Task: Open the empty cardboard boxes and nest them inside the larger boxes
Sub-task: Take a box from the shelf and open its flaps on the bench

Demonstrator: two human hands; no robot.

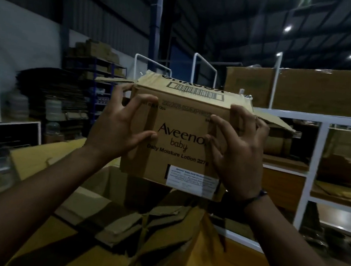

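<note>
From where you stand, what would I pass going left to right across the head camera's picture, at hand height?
Dark stack of flattened cardboard → left hand → Aveeno box → right hand → white shelf post. Both hands grip the box between them.

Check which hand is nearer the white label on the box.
Right. The right hand grips the box beside and above the white label; the left hand grips the opposite edge.

Small box above larger box; shelving to the right.
</note>
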